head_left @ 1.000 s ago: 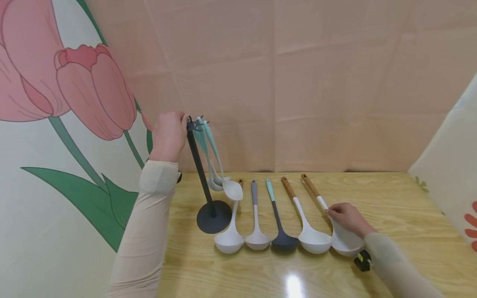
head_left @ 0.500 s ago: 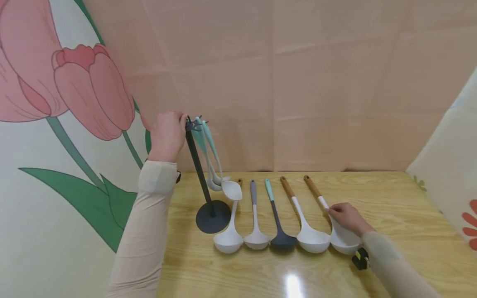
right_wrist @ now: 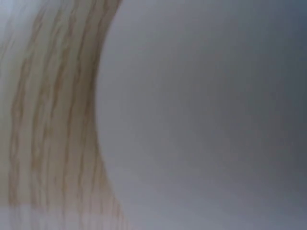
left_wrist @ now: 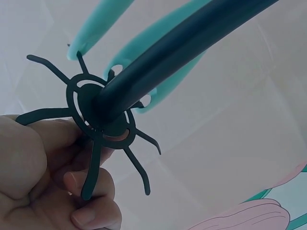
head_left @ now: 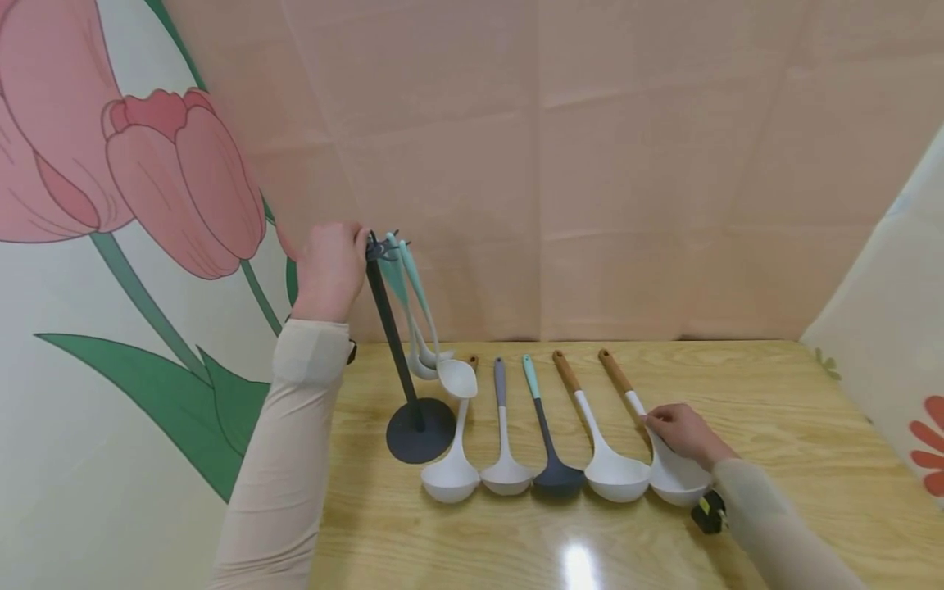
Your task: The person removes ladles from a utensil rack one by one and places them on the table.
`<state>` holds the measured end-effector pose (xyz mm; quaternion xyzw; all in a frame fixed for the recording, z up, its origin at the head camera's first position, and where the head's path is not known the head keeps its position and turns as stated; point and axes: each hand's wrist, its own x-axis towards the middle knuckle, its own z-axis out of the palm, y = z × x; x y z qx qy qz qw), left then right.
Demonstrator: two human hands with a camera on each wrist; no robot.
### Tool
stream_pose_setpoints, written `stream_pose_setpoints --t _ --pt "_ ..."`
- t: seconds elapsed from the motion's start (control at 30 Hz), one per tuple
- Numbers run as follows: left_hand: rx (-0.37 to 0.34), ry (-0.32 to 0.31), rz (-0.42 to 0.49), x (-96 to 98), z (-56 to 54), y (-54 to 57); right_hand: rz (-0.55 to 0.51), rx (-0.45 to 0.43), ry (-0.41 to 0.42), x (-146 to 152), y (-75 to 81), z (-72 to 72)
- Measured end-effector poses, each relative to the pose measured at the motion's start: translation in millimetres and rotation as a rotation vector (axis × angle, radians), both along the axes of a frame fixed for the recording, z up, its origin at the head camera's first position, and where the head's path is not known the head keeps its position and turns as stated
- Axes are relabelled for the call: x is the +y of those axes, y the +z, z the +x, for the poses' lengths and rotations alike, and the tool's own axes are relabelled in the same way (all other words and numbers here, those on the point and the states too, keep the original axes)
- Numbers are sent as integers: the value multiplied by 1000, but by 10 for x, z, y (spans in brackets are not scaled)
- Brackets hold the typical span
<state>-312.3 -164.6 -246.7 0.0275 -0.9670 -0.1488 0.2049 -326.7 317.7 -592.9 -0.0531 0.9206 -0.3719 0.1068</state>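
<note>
My left hand (head_left: pixel 329 266) grips the top of a dark utensil stand (head_left: pixel 395 336). In the left wrist view its curled fingers (left_wrist: pixel 98 184) sit behind the ring of hooks (left_wrist: pixel 96 184). Turquoise-handled utensils (head_left: pixel 416 283) with pale heads hang from hooks on the stand's right side. My right hand (head_left: pixel 682 430) pinches the white shaft of the rightmost ladle (head_left: pixel 674 483), which has a wooden handle end and lies on the table. That ladle's pale bowl (right_wrist: pixel 192 115) fills much of the right wrist view, blurred.
Left of the held ladle lie a white ladle with wooden handle (head_left: pixel 615 478), a dark ladle with turquoise handle (head_left: pixel 558 481), a white one with grey handle (head_left: pixel 506 475) and another white ladle (head_left: pixel 450 479). The wooden table (head_left: pixel 457 549) meets a pink backdrop (head_left: pixel 627 180).
The handle end of the rightmost ladle has shifted slightly right, away from its neighbour. My left hand stays on the stand; the whole head view has drifted a little.
</note>
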Motion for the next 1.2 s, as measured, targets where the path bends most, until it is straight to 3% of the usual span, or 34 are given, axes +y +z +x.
stream_pose_setpoints --t 0.37,0.7,1.03,1.2 --pt "-7 -4 -21 -13 -6 3 -35 -32 -14 -29 -5 14" --pt "7 -40 -72 -48 -9 25 -47 9 -8 -55 1 54" --pt "38 -77 -126 -67 -19 40 36 37 -1 -54 60 44" --pt "17 -84 -131 -84 -24 48 90 122 -1 -89 100 48"
